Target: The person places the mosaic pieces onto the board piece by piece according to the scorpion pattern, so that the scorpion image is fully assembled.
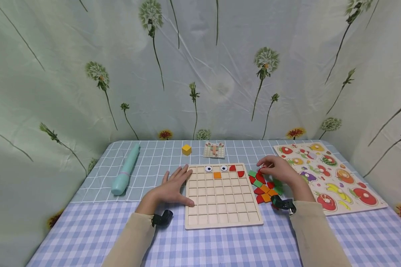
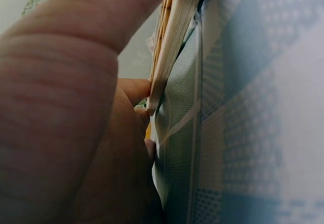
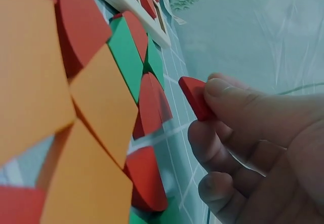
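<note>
My left hand (image 1: 171, 190) lies along the left side of a wooden grid board (image 1: 224, 208), fingers spread and touching its edge, thumb over the near left part. In the top rows of the board sit two eye tiles (image 1: 208, 169), an orange square tile (image 1: 217, 175) and two red quarter-round tiles (image 1: 241, 174). Above the far end of a tile pile (image 1: 265, 188), my right hand (image 1: 280, 170) pinches a red tile (image 3: 193, 96) between thumb and fingers. The right wrist view shows it held clear of the red, green and orange tiles; the fingertips hide part of it.
A fruit puzzle board (image 1: 332, 174) lies at the right. Behind the grid board are a small picture card (image 1: 214, 150) and a yellow cube (image 1: 186, 150). A turquoise cylindrical object (image 1: 126, 172) lies at the left. A flowered curtain (image 1: 220, 85) hangs behind the table.
</note>
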Tool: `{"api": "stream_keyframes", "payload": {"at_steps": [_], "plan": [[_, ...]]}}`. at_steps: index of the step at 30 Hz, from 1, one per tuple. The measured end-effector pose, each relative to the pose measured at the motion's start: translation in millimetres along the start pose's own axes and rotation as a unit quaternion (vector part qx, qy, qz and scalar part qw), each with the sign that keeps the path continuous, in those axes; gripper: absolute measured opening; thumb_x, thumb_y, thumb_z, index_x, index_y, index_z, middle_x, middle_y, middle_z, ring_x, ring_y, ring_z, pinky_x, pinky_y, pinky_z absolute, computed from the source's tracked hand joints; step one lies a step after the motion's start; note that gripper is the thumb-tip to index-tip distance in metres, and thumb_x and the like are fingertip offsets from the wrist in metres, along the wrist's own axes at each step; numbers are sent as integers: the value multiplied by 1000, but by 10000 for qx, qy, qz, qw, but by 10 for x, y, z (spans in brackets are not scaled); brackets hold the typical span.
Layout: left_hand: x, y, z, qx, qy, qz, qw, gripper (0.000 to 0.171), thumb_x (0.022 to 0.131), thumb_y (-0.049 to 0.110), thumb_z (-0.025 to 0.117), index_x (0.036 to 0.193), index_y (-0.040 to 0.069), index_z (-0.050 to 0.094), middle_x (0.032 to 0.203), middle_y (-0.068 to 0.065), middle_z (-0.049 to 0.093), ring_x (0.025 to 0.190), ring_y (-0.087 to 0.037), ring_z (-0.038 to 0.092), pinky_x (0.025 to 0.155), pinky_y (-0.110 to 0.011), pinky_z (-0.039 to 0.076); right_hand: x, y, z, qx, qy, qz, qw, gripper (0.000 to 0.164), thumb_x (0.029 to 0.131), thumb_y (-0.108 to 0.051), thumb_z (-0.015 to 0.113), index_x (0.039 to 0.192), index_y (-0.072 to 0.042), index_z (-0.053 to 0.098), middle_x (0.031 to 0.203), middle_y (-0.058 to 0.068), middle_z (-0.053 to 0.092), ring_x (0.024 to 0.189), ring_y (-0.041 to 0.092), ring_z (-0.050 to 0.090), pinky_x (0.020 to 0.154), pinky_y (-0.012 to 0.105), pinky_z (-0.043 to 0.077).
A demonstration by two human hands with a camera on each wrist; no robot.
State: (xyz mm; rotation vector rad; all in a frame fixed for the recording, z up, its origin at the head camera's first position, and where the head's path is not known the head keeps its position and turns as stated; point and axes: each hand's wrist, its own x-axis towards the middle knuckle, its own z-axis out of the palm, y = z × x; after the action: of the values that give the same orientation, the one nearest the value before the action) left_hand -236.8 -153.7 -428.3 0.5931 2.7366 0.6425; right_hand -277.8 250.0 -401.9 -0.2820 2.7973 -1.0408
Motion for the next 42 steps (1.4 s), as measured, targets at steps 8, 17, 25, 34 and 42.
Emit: {"api": "stream_keyframes", "payload": {"at_steps": [8,17,25,34,42], "plan": [[-3,-11,-16,-10,10,19,10000,120,69,61,83,161,16,19,171,-6,3,158,-35,1,119,-69,-4,28,-64,48,-76,-94,-282,9995,19,98,-14,62,113,-7,73,110,14,69,96,25,60,78,29,52],[-4,-5,-23,-18,-7,12,10000,121,69,60,84,161,16,20,171,-6,3,158,-35,1,120,-69,-5,46,-136,113,70,-69,-269,9996,14,99,-14,60,108,-8,69,100,12,64,91,25,60,69,28,54],[-5,-9,-25,25,-24,-37,10000,121,69,60,84,161,17,19,171,-6,3,158,-34,1,120,-68,-5,72,-244,200,-93,-83,-516,9986,19,100,-13,58,113,-13,71,103,10,66,93,24,55,80,31,48],[4,-4,-4,21,-33,-25,10000,120,69,61,83,161,16,20,171,-6,3,158,-34,1,120,-69,-5,119,-396,353,-18,-146,-717,9973,20,99,-7,58,114,-10,70,100,10,65,89,23,58,79,31,51],[-8,12,-17,22,-24,-28,10000,120,70,60,84,161,16,19,171,-6,3,158,-35,1,120,-69,-5,166,-544,455,63,-230,-620,9978,19,98,-7,56,110,-9,71,106,10,68,87,22,59,74,30,53]]}}
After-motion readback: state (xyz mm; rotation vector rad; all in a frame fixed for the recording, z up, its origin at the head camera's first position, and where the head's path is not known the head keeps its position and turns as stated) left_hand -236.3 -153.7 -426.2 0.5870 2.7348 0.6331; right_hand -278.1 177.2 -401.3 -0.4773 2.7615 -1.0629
